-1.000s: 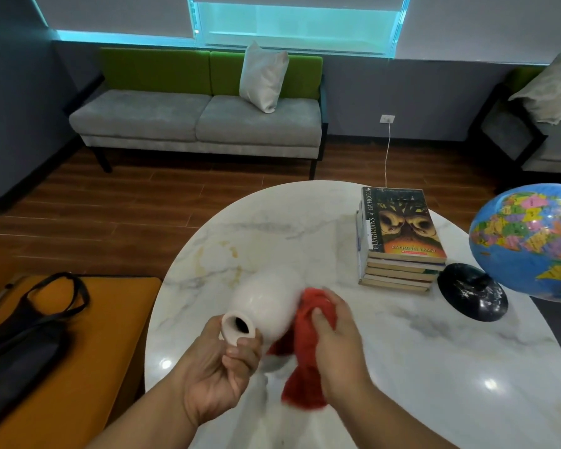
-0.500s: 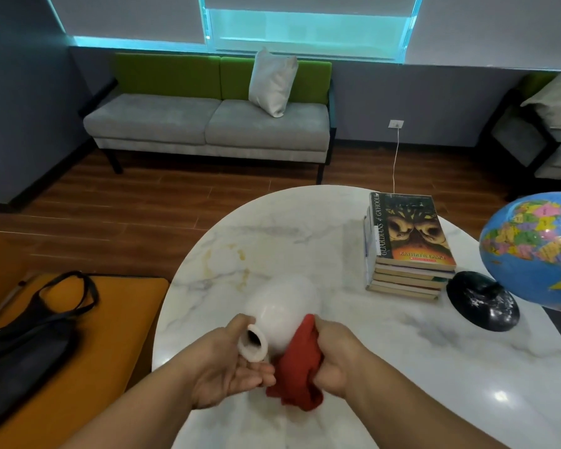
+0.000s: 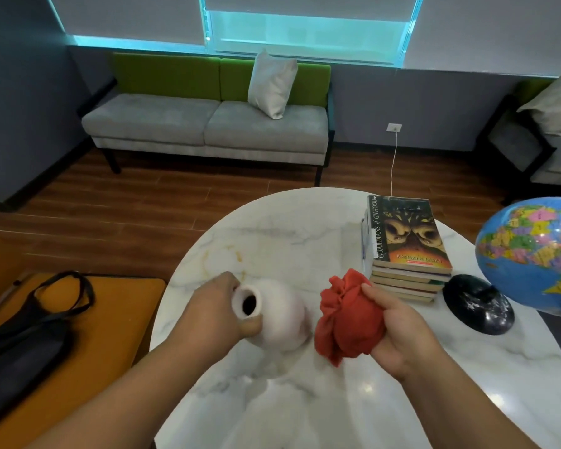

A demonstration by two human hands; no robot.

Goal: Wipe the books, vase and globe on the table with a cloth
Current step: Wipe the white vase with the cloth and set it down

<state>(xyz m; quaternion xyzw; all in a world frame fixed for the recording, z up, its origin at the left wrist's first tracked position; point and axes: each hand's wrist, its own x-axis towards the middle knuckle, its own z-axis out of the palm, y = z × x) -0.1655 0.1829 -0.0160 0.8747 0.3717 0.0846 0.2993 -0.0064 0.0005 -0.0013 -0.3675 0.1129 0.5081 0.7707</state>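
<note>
The person's left hand (image 3: 217, 311) is gripping the neck of a white vase (image 3: 274, 314), tipping it so its dark mouth faces them, low over the marble table (image 3: 305, 234). The right hand (image 3: 399, 332) is closing around a bunched red cloth (image 3: 347, 319), held just beside the vase at its three o'clock. At two o'clock, a stack of books (image 3: 405, 251) is showing "GUARDIANS of GA'HOOLE" on its top cover, the author line partly legible as "KATHRYN". The globe (image 3: 531, 254) is standing at three o'clock on a black base (image 3: 478, 304).
</note>
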